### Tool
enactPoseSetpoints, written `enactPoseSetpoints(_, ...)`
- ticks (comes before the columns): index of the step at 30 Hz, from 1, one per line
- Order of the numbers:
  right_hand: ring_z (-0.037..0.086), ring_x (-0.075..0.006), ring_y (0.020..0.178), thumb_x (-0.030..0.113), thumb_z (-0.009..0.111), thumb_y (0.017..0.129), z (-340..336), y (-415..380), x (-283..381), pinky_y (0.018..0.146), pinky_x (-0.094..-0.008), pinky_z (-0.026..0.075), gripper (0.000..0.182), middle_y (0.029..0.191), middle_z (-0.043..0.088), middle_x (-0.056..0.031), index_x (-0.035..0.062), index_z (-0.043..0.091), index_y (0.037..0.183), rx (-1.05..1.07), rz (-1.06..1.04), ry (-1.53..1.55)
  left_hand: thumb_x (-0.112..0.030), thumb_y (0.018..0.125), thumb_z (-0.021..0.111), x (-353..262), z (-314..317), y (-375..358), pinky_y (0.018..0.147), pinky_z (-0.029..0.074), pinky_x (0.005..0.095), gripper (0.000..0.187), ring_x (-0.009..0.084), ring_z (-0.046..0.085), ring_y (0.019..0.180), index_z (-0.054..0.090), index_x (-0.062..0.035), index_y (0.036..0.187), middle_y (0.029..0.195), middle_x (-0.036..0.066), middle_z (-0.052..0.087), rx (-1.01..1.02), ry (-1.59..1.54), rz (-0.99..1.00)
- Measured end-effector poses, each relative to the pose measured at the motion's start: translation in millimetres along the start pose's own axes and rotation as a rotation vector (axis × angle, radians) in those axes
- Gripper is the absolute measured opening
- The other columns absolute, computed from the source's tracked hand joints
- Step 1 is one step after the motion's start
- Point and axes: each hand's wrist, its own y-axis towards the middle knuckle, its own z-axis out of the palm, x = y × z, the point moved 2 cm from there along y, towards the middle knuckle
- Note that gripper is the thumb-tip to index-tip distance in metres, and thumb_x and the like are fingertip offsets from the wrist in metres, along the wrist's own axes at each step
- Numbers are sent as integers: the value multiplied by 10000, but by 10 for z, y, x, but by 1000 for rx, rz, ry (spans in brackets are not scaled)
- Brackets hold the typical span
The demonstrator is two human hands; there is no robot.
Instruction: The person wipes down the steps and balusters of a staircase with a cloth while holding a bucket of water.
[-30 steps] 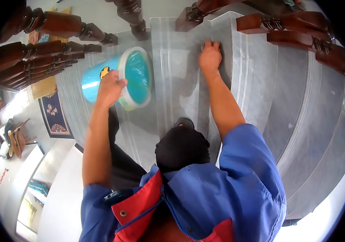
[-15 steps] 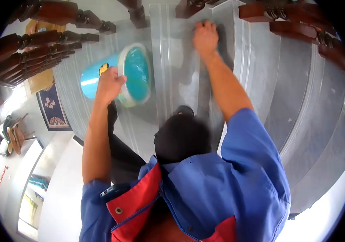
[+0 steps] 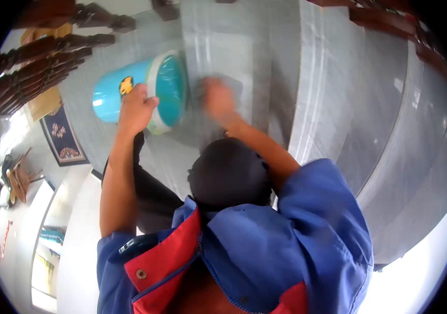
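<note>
My left hand (image 3: 135,109) grips the white rim of a light blue plastic bucket (image 3: 111,93) that stands on a grey marble stair tread to my left. My right hand (image 3: 217,99) is blurred by motion. It is low over the tread just right of the bucket's mouth, with a greyish smear around it that I cannot make out. Whether its fingers hold anything is unclear. My blue and red jacket and dark knee fill the lower part of the view.
Grey marble steps (image 3: 317,78) curve away to the right. Dark wooden balusters (image 3: 40,68) line the left side and the top right. Far below on the left lie a patterned rug (image 3: 64,136) and a wooden chair (image 3: 17,175).
My right hand has swept from the far step riser back and left, ending next to the bucket. My left hand has stayed on the bucket's rim. The view has tilted downward.
</note>
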Motion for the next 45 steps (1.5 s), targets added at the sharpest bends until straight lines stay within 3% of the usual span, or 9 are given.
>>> enactPoseSetpoints(4,642,-378,954,-8,621,768,-147,-189,209,815,-473,543,365,1013,626,-144,115,671,1109,170,-357,368,-142,857,703,-162,82,-259,730,497,385,259,245,660,788,621,21,1041,830,139,673,33,-55,-93)
enactPoseSetpoints(8,645,-319,903,-34,605,792,-805,-275,-408,692,-445,561,346,969,612,-90,165,676,1065,-333,-51,-154,-136,856,710,-68,89,-313,721,490,375,258,230,629,745,624,18,1045,790,113,649,13,-58,-104)
enactPoseSetpoints(18,588,-402,1068,37,669,835,-535,-993,-783,813,-449,576,320,1154,536,-209,31,527,1121,-82,308,-400,-129,852,705,-67,99,-434,696,488,382,256,249,618,697,615,29,1033,750,126,625,32,-47,-49)
enactPoseSetpoints(21,622,-456,1014,52,662,812,-380,-928,-350,862,-507,536,409,1165,599,-242,6,539,1199,-29,518,218,-94,897,695,25,162,-454,569,487,298,214,120,586,624,622,5,1072,780,45,616,2,-6,-14)
enactPoseSetpoints(22,635,-463,977,22,656,802,3,-798,-304,862,-511,525,423,1071,642,-249,-2,567,1214,-91,292,273,-93,900,692,59,178,-453,574,490,298,215,120,592,637,623,5,1079,792,46,623,13,-80,-18)
enactPoseSetpoints(25,680,-244,865,5,657,823,33,-324,532,790,-395,549,330,970,685,-174,2,616,1151,524,-76,871,-88,909,688,52,174,-444,585,494,287,215,119,600,668,629,5,1093,801,39,629,5,-72,-25)
enactPoseSetpoints(28,628,-145,788,2,651,841,15,-378,335,747,-315,531,287,935,693,-106,22,632,1127,343,239,1316,-101,869,697,-77,76,-566,654,489,345,220,191,624,677,621,20,1037,752,95,635,-9,-120,-91)
enactPoseSetpoints(37,651,-407,934,41,674,794,-781,-11,-706,809,-454,540,321,1037,667,-181,68,665,1114,-533,296,98,-119,845,711,46,102,-500,665,471,367,227,219,580,676,604,14,994,727,100,597,-52,-125,-56)
enactPoseSetpoints(45,670,-350,929,44,639,824,-741,1058,-506,825,-443,567,231,1046,644,-147,42,677,1052,-302,10,-200,-90,881,708,82,91,-530,563,504,304,196,115,553,628,604,5,1017,741,29,559,-75,-59,-27)
